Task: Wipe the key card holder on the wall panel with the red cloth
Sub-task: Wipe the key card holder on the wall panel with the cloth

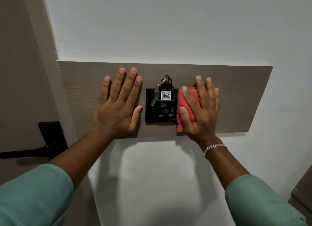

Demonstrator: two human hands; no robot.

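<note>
White wall (168,23) all round, with a wood-grain wall panel (236,94) fixed across it as a long horizontal strip, upper and lower edges sharp against the paint. Black key card holder (152,114) mounted near the middle of the strip, well inside both long edges. Black fob with a tag marked 406 (166,95) slotted in its top, ring above, metal key (154,99) dangling at the left over the holder's face. Left hand (118,106) pressed flat on the panel just left of the holder, fingers spread wide, gripping nothing, thumb tip near the holder's left edge but apart from it. Right hand (200,111) flat against the panel at the holder's right edge, palm and fingers pinning the folded red cloth (181,101) to the surface, thumb hooked over the fold. Cloth overlapping the holder's right margin, lower corner hanging close to the panel's bottom edge. Chain bracelet (214,148) on that wrist, green sleeves (33,195) on both forearms. Bare panel stretching far to the right of the cloth hand, shorter bare stretch left of the other hand. Brown door (16,74) with a black lever handle (32,152) at far left.
</note>
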